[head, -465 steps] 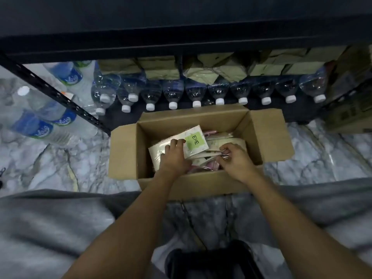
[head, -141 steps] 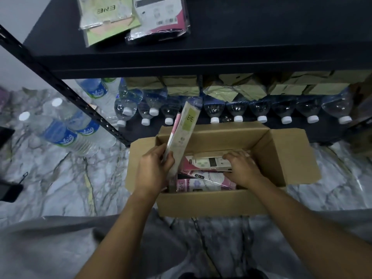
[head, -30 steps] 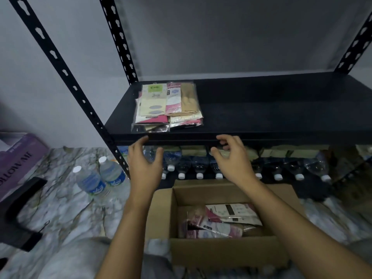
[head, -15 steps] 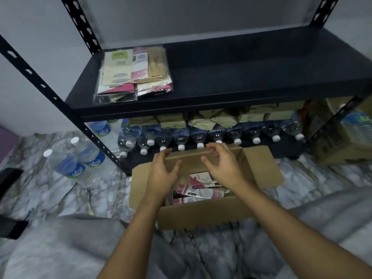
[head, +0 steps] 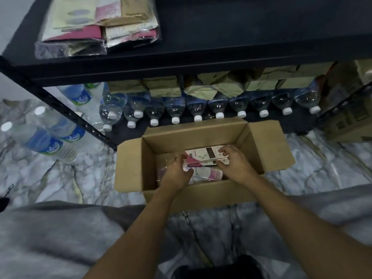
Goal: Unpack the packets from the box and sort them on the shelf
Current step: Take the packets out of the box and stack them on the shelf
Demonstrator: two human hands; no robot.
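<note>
packets (head: 207, 175) lie in the open box (head: 267, 146) on the floor (head: 60, 178); the top packet (head: 203, 156) is held between both grips, left grip (head: 177, 172) curled on its left edge, right grip (head: 234, 164) pinching its right end. other packets (head: 96, 27) rest on the shelf (head: 241, 27).

Left hand (head: 177, 172), right hand (head: 235, 166) — fingers curled

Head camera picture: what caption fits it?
Left hand and right hand grip a white packet in the cardboard box, below packets stacked on the shelf.
</note>
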